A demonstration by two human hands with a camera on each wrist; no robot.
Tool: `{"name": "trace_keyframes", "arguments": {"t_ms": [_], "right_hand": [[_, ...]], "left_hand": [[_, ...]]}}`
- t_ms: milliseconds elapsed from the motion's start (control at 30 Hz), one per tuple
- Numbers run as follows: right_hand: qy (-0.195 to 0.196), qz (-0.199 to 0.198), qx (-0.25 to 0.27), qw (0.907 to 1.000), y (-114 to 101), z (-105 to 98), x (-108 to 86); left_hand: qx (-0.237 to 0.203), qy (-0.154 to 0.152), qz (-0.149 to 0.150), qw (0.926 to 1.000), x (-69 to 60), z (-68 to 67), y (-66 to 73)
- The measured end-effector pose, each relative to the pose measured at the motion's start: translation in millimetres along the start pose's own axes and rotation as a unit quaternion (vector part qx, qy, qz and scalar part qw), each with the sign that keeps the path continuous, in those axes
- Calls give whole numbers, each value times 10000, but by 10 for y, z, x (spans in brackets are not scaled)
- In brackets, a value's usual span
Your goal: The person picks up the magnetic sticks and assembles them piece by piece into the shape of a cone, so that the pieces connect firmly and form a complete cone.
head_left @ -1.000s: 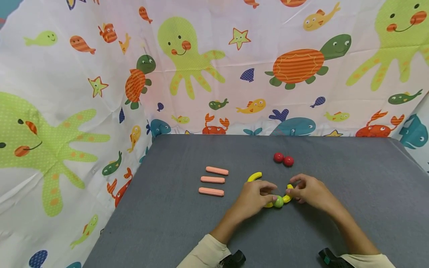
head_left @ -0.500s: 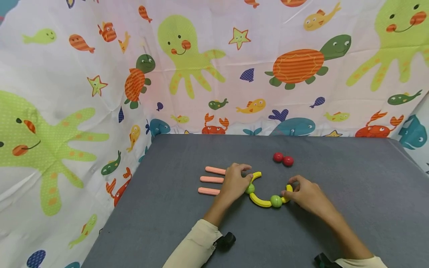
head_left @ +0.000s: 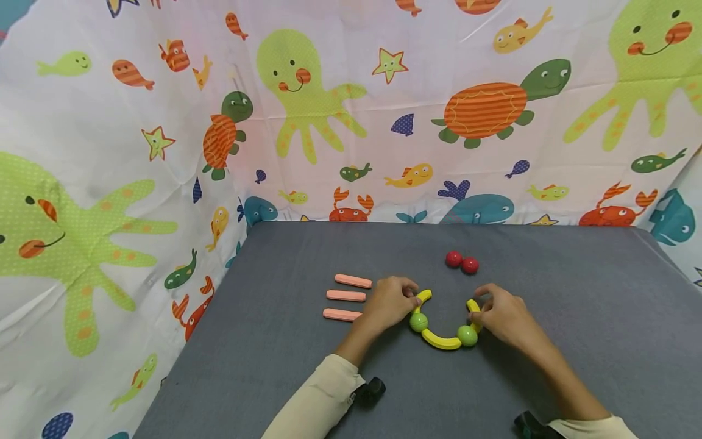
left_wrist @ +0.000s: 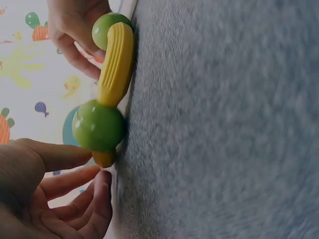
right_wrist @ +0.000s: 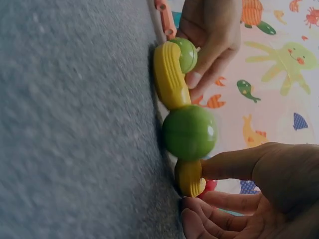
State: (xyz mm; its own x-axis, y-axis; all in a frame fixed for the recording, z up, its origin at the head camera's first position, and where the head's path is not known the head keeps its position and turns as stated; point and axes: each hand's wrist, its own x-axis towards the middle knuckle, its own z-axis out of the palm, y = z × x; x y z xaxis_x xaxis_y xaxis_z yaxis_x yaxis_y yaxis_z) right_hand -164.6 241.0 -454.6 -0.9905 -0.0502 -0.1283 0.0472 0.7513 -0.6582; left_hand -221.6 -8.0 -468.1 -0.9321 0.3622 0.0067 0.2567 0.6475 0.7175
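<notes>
In the head view, yellow curved ridged pieces and two green balls form a U on the grey tabletop. My left hand pinches the left curved yellow piece between thumb and fingers, just above the left green ball. At the other end, my right hand pinches the right curved yellow piece, beside the right green ball. The middle yellow piece bridges both balls and lies untouched. Fingers partly hide both outer pieces; the right wrist view shows thumb and fingers around the right piece.
Three pink bars lie left of my left hand, the nearest one touching its outline in the head view. Two red balls sit beyond the U. A cloth printed with sea animals hangs behind the grey tabletop.
My left hand first moved from the bottom of the U to its left arm. Since then, the left and middle parts of the U have shifted right and nearer; the right hand has stayed nearly still.
</notes>
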Motion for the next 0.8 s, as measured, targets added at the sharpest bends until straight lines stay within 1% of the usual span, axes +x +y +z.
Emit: {"name": "trace_keyframes", "arguments": {"t_ms": [67,200,300,400,500,600,700,800], "right_hand": [[15,-55,-21,10000,21,-21,12],[113,-300,-122,9994,60,-47,26],[177,-447,-203,9986,62,-56,36],[257,-584,-191,9978,54,-48,50],[343,-725,-128,9967,52,-24,64],[398,-785,-105,9961,60,-9,79],[351,-664,-148,9971,84,-12,83],[271,-499,-151,9983,109,-29,66]], "left_hand": [[-37,-140,-43,9999,-31,8,23],[-132,-408,-140,9990,-107,41,80],[-102,-548,-166,9983,-157,73,146],[-46,-643,-188,9977,-175,119,206],[-2,-668,-178,9976,-164,158,246],[73,-678,-129,9976,-134,184,254],[190,-592,-4,9981,-97,197,241],[260,-424,148,9987,-58,198,220]]}}
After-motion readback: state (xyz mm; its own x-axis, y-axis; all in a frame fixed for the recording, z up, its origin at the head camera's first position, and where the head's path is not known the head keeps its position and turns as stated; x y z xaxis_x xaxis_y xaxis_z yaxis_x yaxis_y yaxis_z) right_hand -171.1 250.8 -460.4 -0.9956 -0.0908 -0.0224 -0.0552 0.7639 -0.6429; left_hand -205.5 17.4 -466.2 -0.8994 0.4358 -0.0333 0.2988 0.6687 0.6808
